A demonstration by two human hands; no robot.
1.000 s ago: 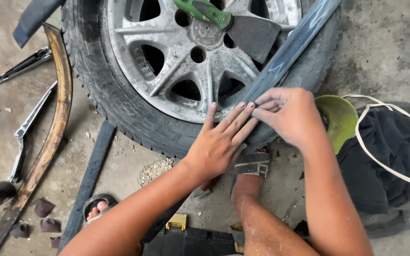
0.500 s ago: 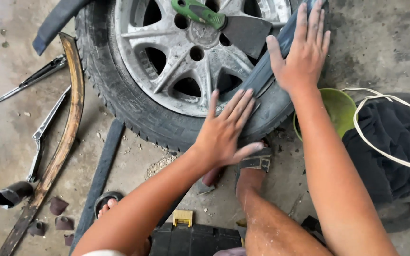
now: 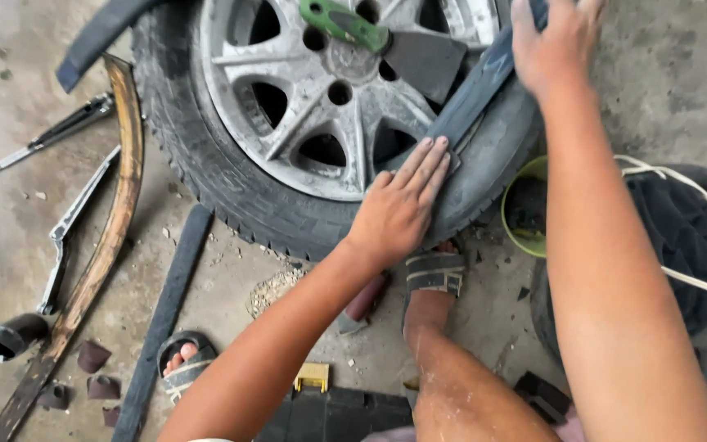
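A car tyre (image 3: 206, 155) on a dusty silver alloy wheel (image 3: 288, 90) lies flat on the concrete floor. A dark rubber strip (image 3: 472, 94) runs diagonally across its right side. My left hand (image 3: 403, 205) lies flat, fingers together, on the strip's lower end at the tyre's sidewall. Higher up, my right hand (image 3: 554, 41) presses palm-down on the same strip near the frame's top edge. On the wheel hub rests a green-handled tool (image 3: 345, 24) with a dark blade (image 3: 423, 57).
My sandalled feet (image 3: 435, 274) (image 3: 182, 360) rest below the tyre. Left of it lie a curved rusty bar (image 3: 108, 237), a black strip (image 3: 165, 311), metal tools (image 3: 67, 131) and small rubber pieces (image 3: 92, 356). A green bowl (image 3: 525, 205) and dark cloth (image 3: 681, 237) sit right.
My right hand has slid up along the rubber strip, away from the left hand. The left hand has flattened on the strip's lower end. The view has moved closer.
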